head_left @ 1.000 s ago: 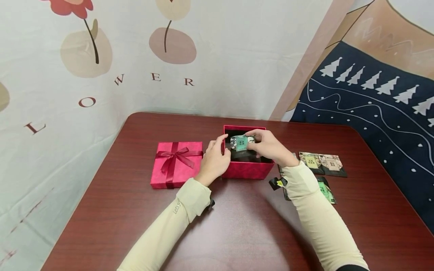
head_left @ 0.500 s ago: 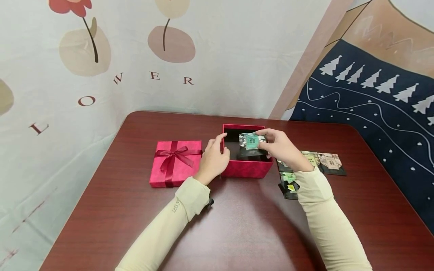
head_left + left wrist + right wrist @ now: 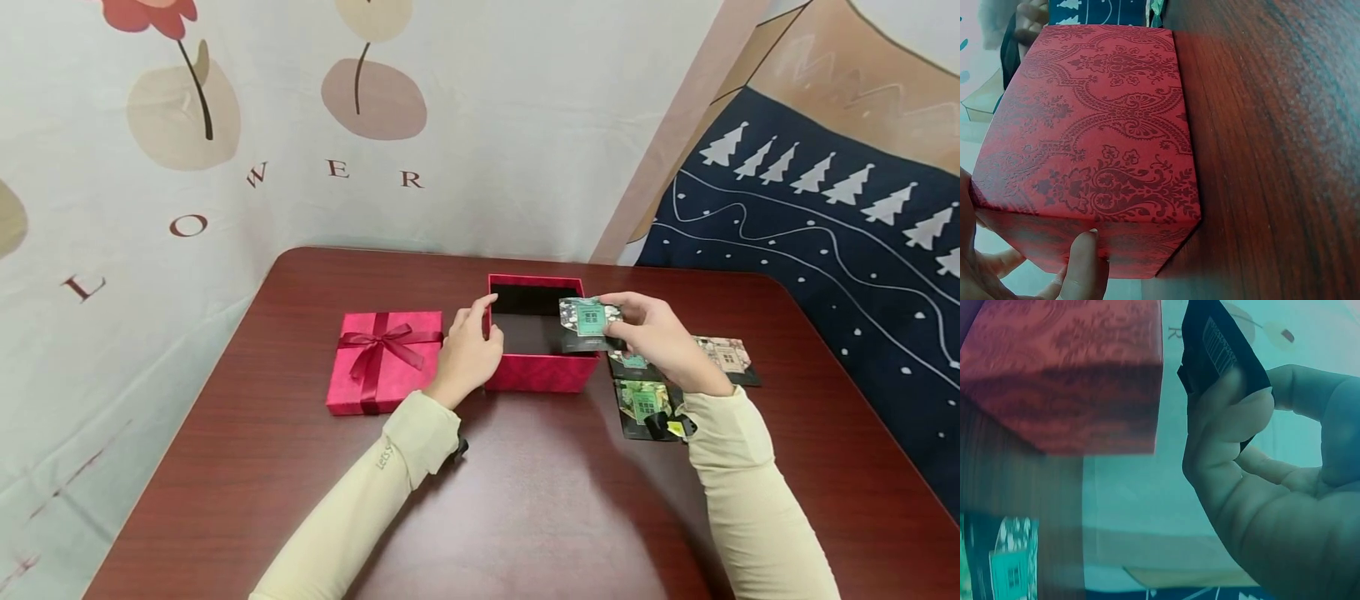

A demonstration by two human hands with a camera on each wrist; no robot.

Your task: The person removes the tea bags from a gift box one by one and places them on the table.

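Note:
My left hand (image 3: 467,357) rests against the left side of an uncovered red gift box (image 3: 536,373), its fingertips at the rim. The left wrist view shows the thumb (image 3: 1085,262) touching the box's patterned end. With thumb and fingers my right hand (image 3: 663,340) pinches a black tea bag packet (image 3: 583,323) bearing a teal label. The packet is held over the box's right edge; its dark back with a barcode shows in the right wrist view. Part of the black box interior (image 3: 525,329) is visible, and the rest is hidden by the packet and the front wall.
Left of the box lies a red lid (image 3: 345,387) with a dark red ribbon bow (image 3: 386,346). Several similar packets lie flat to the right, including a green one (image 3: 643,407) and a pale pink one (image 3: 726,357); the right hand and wrist partly cover them.
My right hand has moved right, carrying the tea bag packet from inside the box to above its right edge. The left hand stays at the box's left side.

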